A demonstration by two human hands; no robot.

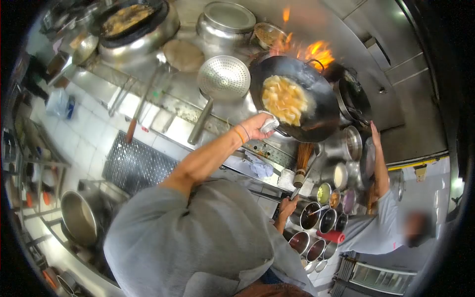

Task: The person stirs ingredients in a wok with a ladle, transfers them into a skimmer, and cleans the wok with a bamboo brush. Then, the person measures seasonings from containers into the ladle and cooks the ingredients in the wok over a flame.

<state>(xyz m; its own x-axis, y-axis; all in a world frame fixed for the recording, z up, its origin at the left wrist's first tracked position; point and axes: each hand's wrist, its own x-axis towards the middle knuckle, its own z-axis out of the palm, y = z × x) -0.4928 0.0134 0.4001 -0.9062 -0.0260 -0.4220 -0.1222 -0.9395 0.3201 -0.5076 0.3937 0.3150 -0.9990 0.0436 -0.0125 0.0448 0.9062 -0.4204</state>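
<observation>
My left hand [260, 125] is closed around the near edge of a large black wok [323, 106], with a folded white cloth [269, 124] between fingers and metal. Pale yellow, wide flat pieces of food [284, 100] lie in the wok, which tilts over the stove. Lower right, my right hand [286, 208] grips the end of a long-handled metal ladle [308, 173]; its small head is hard to make out. Beside that handle lies a bristle wok brush [303, 159]. A perforated strainer [224, 77] rests left of the wok.
Flames [319, 53] rise behind the wok. At right, a co-worker's hand [375, 134] reaches near a second dark pan [354, 96]. Several metal pots of sauce and ingredients [310, 216] stand close to my right hand. A lidded pot [228, 19] sits at the back.
</observation>
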